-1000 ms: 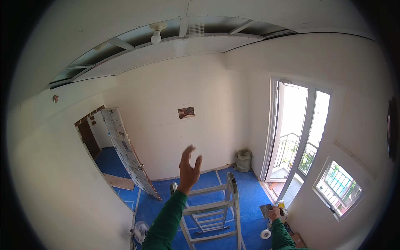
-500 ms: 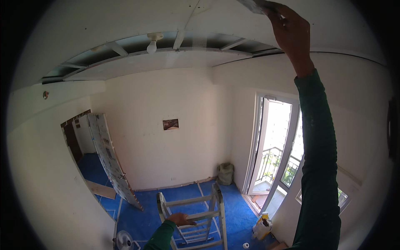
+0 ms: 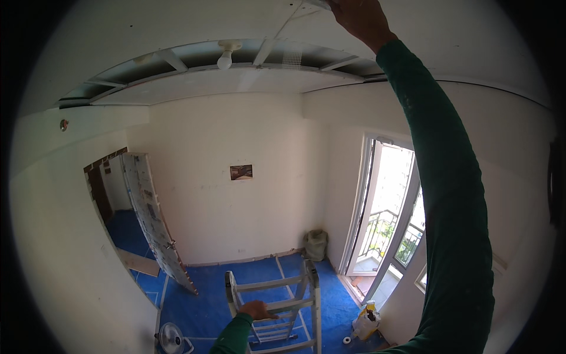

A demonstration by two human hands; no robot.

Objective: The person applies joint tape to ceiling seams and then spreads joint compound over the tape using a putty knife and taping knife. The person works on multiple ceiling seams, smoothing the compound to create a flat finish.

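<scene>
My right hand (image 3: 361, 23), gripping a flat blade (image 3: 319, 3), had shifted nearer the ceiling seam (image 3: 288, 22) high above the ladder (image 3: 316, 301), seemingly ready to work it, while my left hand (image 3: 254, 309) stayed on the ladder, its grip unclear.

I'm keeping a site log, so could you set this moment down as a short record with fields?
Left hand: on the ladder
Right hand: raised near the ceiling, holding a flat tool partly out of frame
Light: bulb by the ceiling gap
Floor: blue; fan at lower left
Sack: far corner
Right side: glass door, railing beyond
</scene>
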